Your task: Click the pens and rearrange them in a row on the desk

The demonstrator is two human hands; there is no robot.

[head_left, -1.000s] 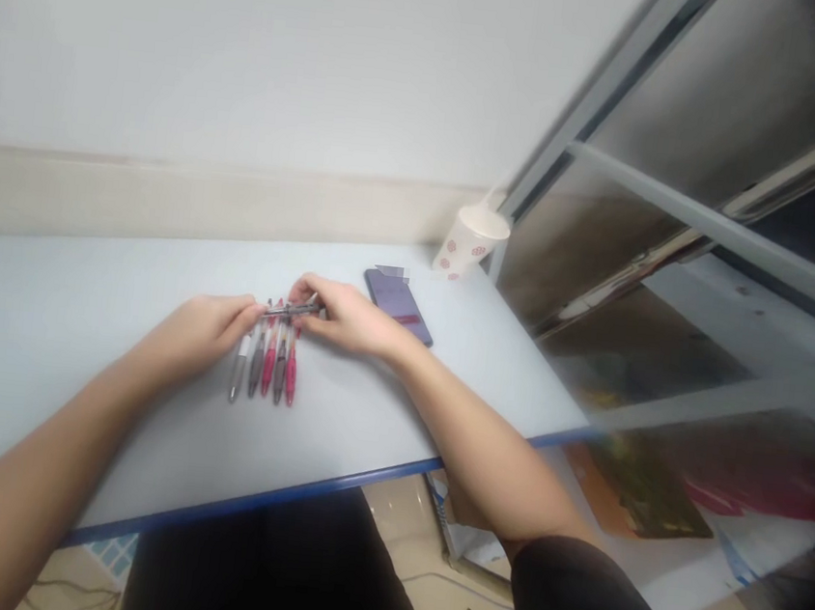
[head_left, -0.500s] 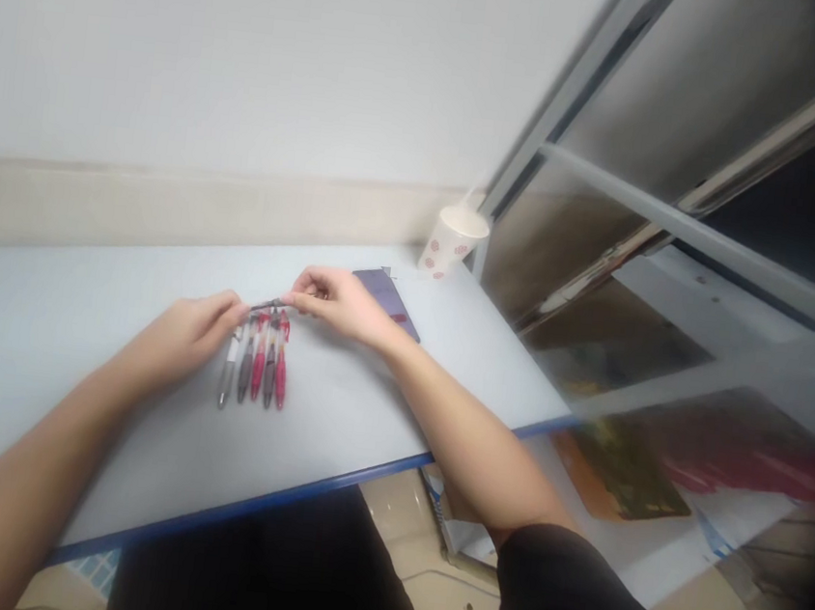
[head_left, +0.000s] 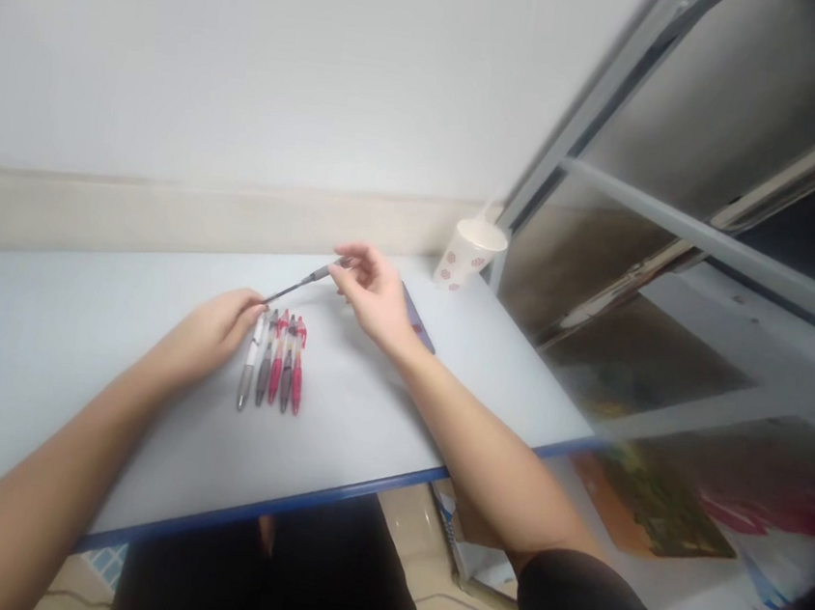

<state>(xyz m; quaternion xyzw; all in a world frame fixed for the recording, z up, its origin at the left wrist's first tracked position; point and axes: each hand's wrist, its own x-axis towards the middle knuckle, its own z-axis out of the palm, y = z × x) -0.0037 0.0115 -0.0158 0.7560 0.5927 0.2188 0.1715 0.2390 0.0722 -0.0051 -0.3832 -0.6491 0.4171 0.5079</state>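
Note:
My left hand pinches the lower end of a thin dark pen refill, close above the table. The refill slants up to the right into a thicker grey pen barrel. Around that barrel the thumb and fingers of my right hand are closed. Just below lie several click pens in an upright row: a white and grey pen at the left, beside my left fingertips, then grey ones and red ones alternating. Blur hides whether refill and barrel are still joined.
A paper cup with red patterns and a straw stands at the back right corner. A dark purple flat object, like a phone, lies partly hidden behind my right hand. The table has a blue front edge; a metal frame rises at the right.
My right hand has moved up and to the right with the grey barrel, away from my left hand. More of the thin refill shows between them. The view has shifted slightly.

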